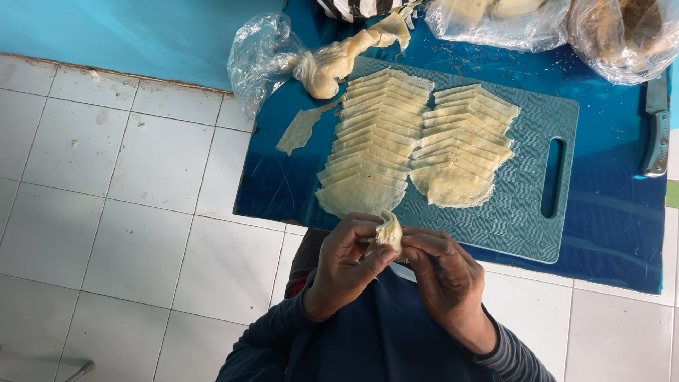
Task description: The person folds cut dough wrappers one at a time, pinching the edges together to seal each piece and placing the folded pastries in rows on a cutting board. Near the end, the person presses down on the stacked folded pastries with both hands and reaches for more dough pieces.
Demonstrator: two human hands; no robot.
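Note:
My left hand and my right hand meet just below the near edge of a teal cutting board. Together they pinch a small folded piece of pale dough wrapper between fingertips and thumbs. On the board lie two overlapping rows of thin pale wrapper pieces, a left row and a right row. The nearest piece of the left row lies just above my fingers. Dark blue sleeves cover both forearms.
A loose wrapper scrap lies left of the board on the blue tabletop. A clear bag with a dough lump sits at the back left, more bags at the back right. A knife lies far right. White floor tiles spread left.

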